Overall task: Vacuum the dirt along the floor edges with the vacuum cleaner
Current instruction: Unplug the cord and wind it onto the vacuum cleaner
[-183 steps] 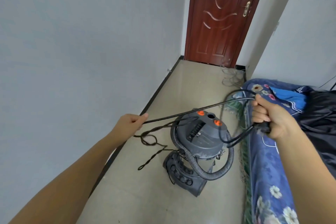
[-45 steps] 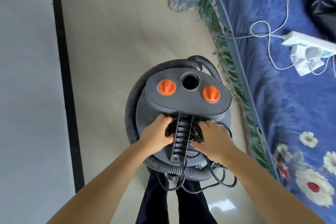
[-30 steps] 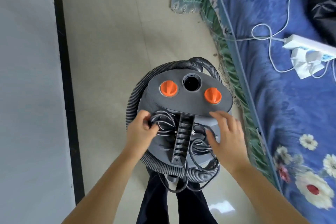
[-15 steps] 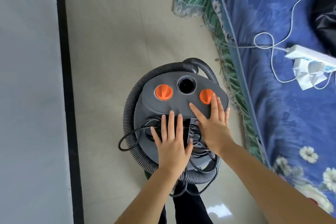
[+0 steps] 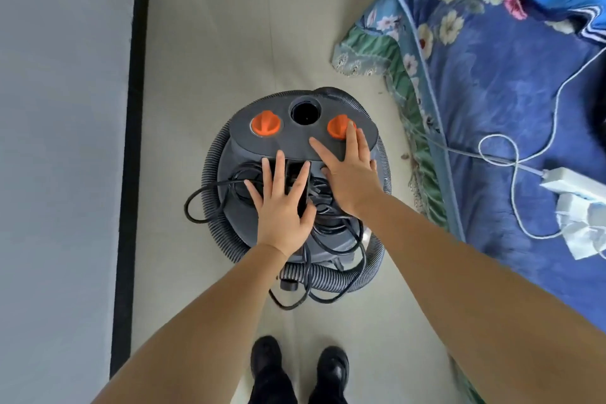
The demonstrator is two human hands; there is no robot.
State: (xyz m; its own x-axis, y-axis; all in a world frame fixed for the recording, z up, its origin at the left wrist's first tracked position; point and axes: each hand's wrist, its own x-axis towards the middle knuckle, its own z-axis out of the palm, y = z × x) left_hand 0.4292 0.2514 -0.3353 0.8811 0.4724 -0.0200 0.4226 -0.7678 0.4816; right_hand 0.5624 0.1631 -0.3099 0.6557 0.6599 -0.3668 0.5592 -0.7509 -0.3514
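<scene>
Since half a second ago the view has tipped forward; both hands stay flat, fingers spread, left hand (image 5: 282, 207) on the bundled cord (image 5: 323, 216), right hand (image 5: 351, 170) on the vacuum cleaner (image 5: 295, 141); vacuuming looks finished.

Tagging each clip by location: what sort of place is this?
Most likely a bedroom at home: a bed with a blue floral sheet beside a narrow strip of tiled floor, a plain wall with black skirting, and a grey canister vacuum cleaner.

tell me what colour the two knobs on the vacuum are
Orange, both knobs, on the grey vacuum; the head view shows them, and the right hand touches one.
</scene>
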